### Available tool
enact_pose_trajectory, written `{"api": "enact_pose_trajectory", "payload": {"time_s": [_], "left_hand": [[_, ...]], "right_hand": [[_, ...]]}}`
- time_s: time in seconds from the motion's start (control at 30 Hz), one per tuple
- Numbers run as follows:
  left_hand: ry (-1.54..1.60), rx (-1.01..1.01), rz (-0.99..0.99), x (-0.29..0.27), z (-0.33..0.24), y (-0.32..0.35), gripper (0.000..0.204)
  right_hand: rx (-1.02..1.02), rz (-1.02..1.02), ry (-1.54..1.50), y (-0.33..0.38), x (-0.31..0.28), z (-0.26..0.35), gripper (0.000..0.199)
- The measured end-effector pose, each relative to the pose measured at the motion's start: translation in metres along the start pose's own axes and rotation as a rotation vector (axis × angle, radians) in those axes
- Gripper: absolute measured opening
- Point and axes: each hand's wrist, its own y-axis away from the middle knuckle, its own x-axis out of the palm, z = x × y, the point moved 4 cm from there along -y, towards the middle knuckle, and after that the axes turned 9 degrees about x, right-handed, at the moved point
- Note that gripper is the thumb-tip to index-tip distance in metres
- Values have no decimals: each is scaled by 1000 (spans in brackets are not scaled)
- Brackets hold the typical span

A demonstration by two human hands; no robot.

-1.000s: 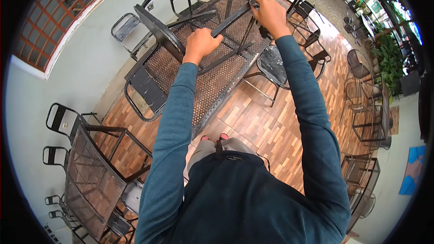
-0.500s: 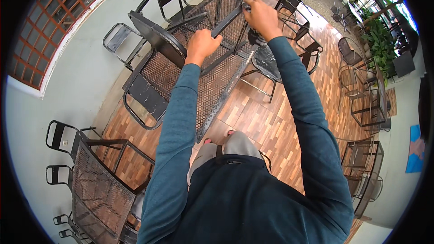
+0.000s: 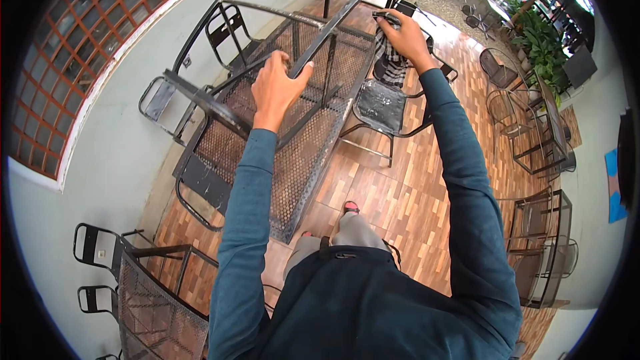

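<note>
A black metal chair frame lies tipped over on a perforated metal table (image 3: 293, 190), its long flat bar (image 3: 337, 20) slanting up and away from me. My left hand (image 3: 277, 87) is closed around the near end of that bar. To the right of the bar, apart from it, my right hand (image 3: 405, 37) pinches a black-and-white checked cloth (image 3: 395, 70), which hangs below the fingers. A small dark piece also shows at these fingertips; its kind is unclear. Behind the cloth stands a black chair with a worn, pale-flecked seat (image 3: 379, 103).
Black folding chairs (image 3: 160, 103) stand along the wall at left, below a red-brown window grille (image 3: 87, 47). A second mesh-topped table (image 3: 157, 317) is at lower left. More tables and chairs (image 3: 543, 120) line the right side of the wood-patterned floor (image 3: 413, 207).
My right hand has come off the flat bar and moved right with the checked cloth. The left hand keeps its hold on the bar, and my view has shifted.
</note>
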Motion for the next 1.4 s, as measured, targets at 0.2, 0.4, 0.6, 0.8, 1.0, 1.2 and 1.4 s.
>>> {"api": "enact_pose_trajectory", "payload": {"time_s": [0.2,0.4,0.6,0.8,1.0,1.2,1.4], "left_hand": [[-27,248,-179,33,-66,-75,53],[-92,406,-147,83,-100,-160,54],[48,220,45,126,-101,-213,55],[-28,113,188,140,-83,-223,61],[-127,201,90,147,-81,-222,63],[-108,139,145,146,-90,-213,57],[-171,180,48,141,-93,-206,65]], "right_hand": [[-4,-9,-18,-46,-9,-22,46],[-58,-113,91,-101,-4,-24,40],[-334,-93,185,-147,29,-42,35],[-389,-192,124,-147,48,-48,28],[-444,-192,111,-162,49,-59,28],[-459,-219,52,-148,47,-63,28],[-375,-187,124,-135,44,-49,30]]}}
